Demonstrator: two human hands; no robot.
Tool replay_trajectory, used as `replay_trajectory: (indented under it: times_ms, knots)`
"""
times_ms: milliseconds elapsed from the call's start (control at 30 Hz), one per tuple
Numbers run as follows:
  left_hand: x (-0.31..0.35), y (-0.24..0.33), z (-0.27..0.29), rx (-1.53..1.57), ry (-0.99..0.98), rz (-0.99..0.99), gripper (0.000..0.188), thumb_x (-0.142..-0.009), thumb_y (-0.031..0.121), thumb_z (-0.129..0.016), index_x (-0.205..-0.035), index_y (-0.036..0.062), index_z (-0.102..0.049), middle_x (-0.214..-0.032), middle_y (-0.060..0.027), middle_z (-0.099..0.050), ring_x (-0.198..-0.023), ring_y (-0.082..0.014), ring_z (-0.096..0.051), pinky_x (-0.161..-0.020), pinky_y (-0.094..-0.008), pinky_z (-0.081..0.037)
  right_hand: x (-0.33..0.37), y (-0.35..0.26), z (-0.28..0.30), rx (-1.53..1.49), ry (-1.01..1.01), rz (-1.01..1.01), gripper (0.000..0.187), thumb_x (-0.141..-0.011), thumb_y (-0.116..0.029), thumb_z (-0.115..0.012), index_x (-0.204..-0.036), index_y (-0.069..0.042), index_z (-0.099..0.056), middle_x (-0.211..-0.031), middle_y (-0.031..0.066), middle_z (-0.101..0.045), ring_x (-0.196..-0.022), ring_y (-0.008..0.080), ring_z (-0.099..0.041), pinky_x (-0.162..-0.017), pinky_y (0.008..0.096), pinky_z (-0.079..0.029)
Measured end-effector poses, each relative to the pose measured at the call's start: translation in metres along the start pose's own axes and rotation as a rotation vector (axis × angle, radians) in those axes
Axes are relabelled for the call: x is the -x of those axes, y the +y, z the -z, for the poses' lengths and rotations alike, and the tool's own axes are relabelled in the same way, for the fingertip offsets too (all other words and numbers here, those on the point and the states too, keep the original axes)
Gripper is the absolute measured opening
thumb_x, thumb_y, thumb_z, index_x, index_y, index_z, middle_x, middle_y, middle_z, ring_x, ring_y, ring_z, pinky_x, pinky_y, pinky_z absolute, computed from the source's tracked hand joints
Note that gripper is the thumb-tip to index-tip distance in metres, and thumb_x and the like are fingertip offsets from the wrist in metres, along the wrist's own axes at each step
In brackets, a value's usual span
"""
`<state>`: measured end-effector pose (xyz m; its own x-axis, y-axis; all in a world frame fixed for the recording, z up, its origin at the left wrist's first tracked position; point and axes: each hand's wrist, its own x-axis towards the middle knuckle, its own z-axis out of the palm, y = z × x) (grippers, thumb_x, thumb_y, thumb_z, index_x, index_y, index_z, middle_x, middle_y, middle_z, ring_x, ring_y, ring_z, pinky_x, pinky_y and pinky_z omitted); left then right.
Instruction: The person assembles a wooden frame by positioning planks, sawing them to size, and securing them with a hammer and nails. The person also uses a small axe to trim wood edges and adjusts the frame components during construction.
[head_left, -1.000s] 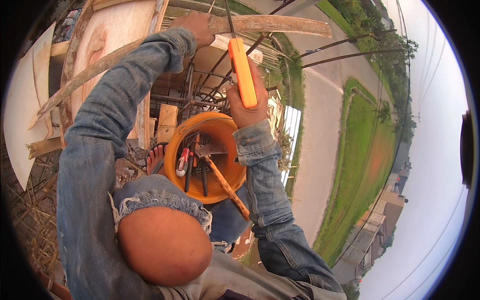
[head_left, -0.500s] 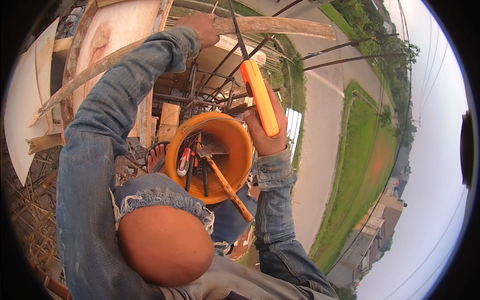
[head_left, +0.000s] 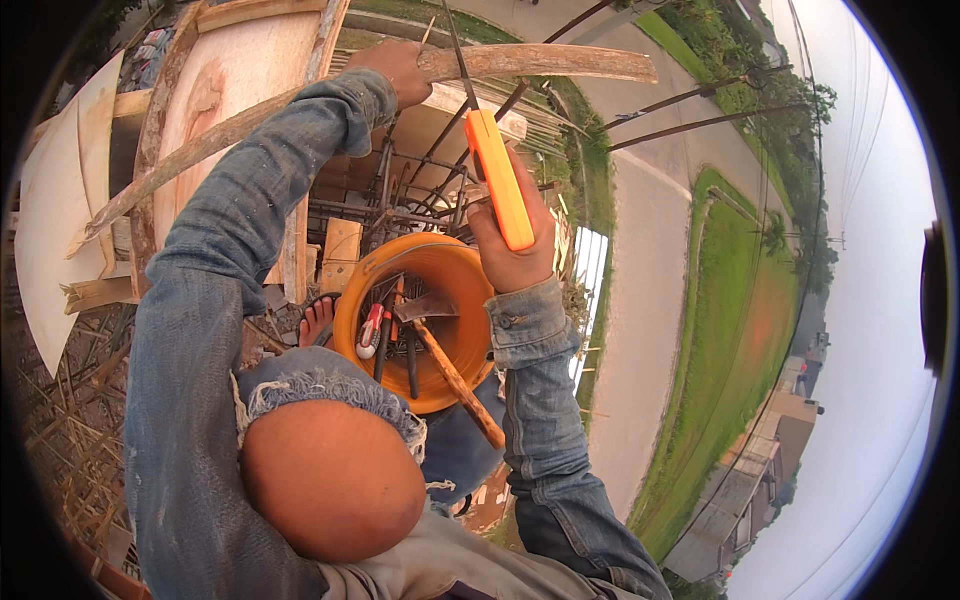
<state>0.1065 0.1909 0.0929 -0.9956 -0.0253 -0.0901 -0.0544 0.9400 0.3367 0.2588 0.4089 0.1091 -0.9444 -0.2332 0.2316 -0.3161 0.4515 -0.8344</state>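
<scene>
My left hand (head_left: 393, 72), at the top of the view, is closed around a long, slightly curved wooden strip (head_left: 560, 62) with rough bark-like edges. The strip slants from the lower left, passes behind my left forearm and juts out to the right. In my right hand (head_left: 517, 245) is a handsaw (head_left: 502, 185), gripped by its orange handle. Its dark, narrow blade points away from me and crosses the strip just right of my left hand. Below sits an orange bucket (head_left: 470, 300) holding a hammer-like tool with a wooden handle (head_left: 455, 375), a red-and-white handled tool (head_left: 370, 332) and other tools.
Wooden formwork panels (head_left: 240, 85) and a pale thin sheet (head_left: 60, 220) stand to the left. Rebar (head_left: 385, 190) rises beyond the bucket. My bare knee (head_left: 333, 480) is close in front. A paved road (head_left: 640, 280) and grass (head_left: 715, 300) lie far below to the right.
My right hand and the saw have moved a little left and away from me. The strip's right end has shifted slightly left, and my left hand keeps its grip.
</scene>
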Motion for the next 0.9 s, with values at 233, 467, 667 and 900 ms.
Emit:
replay_trajectory:
  times_ms: [233,467,667,900]
  knots:
    - [0.001,0.007,-0.001,0.038,-0.055,-0.048,0.046,-0.077,0.027,-0.058,-0.118,0.0033,-0.058,-0.109,-0.021,-0.066,-0.103,-0.0373,-0.063,-0.09,-0.0448,-0.051,0.157,-0.025,0.047,0.305,-0.044,-0.116,0.067,-0.082,-0.003,-0.062,-0.143,0.006,-0.035,-0.115,0.0159,-0.066,-0.074,0.0132,-0.061,-0.078,0.0287,-0.051]
    - [-0.004,-0.002,-0.007,0.008,0.031,-0.031,0.047,-0.079,0.025,-0.057,-0.121,0.0044,-0.057,-0.112,-0.021,-0.066,-0.104,-0.0364,-0.063,-0.09,-0.0452,-0.052,-0.024,0.003,-0.015,-0.007,0.024,0.036,0.059,-0.082,-0.004,-0.06,-0.139,-0.004,-0.043,-0.111,0.0189,-0.065,-0.093,0.0304,-0.068,-0.081,0.0355,-0.053]
    - [-0.005,-0.004,-0.022,-0.019,0.063,-0.069,0.046,-0.081,0.027,-0.057,-0.12,0.0052,-0.06,-0.111,-0.021,-0.066,-0.103,-0.0365,-0.064,-0.091,-0.0445,-0.052,0.144,-0.023,0.037,0.162,-0.002,-0.178,0.064,-0.081,-0.001,-0.061,-0.14,0.007,-0.038,-0.121,0.0163,-0.063,-0.083,0.0135,-0.063,-0.079,0.0248,-0.05]
    - [-0.004,0.002,-0.001,-0.009,0.071,-0.079,0.044,-0.079,0.027,-0.058,-0.116,0.0045,-0.062,-0.108,-0.021,-0.067,-0.102,-0.0362,-0.065,-0.091,-0.0445,-0.053,-0.01,0.001,-0.014,0.063,0.058,-0.026,0.064,-0.08,0.0,-0.062,-0.14,0.002,-0.041,-0.112,0.0151,-0.064,-0.086,0.0183,-0.062,-0.081,0.0313,-0.051]
